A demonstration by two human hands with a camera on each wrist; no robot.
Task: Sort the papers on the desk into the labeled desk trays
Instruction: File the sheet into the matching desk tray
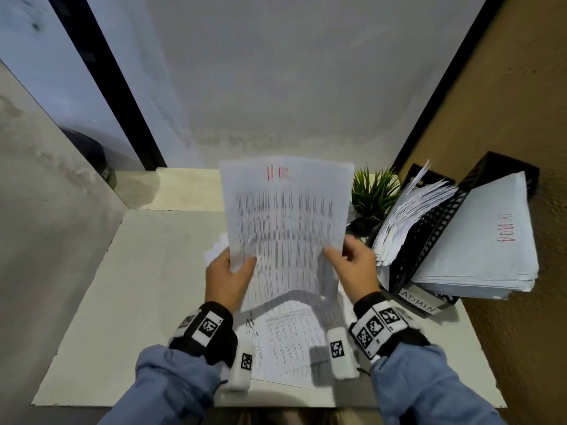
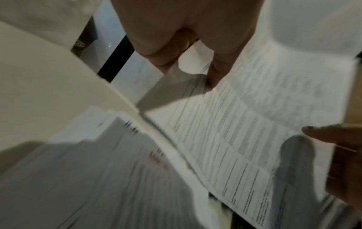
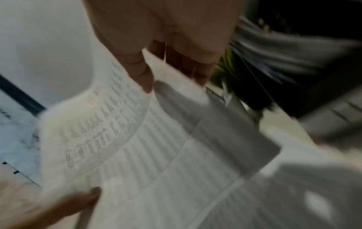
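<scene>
Both hands held up one printed sheet.
The left hand [image 1: 227, 279] and right hand [image 1: 354, 265] pinched the sheet [image 1: 285, 210] at its lower corners (its red heading too blurred to read), hiding part of the papers [image 1: 288, 338] beneath.

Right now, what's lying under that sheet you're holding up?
Under the held sheet, more printed papers lie spread on the desk. The sheet and both hands cover their far part, so their red labels cannot be seen.

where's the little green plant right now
In the head view the green plant stands at the desk's far right, between the raised sheet and the black paper trays, just beyond the right hand.
</scene>
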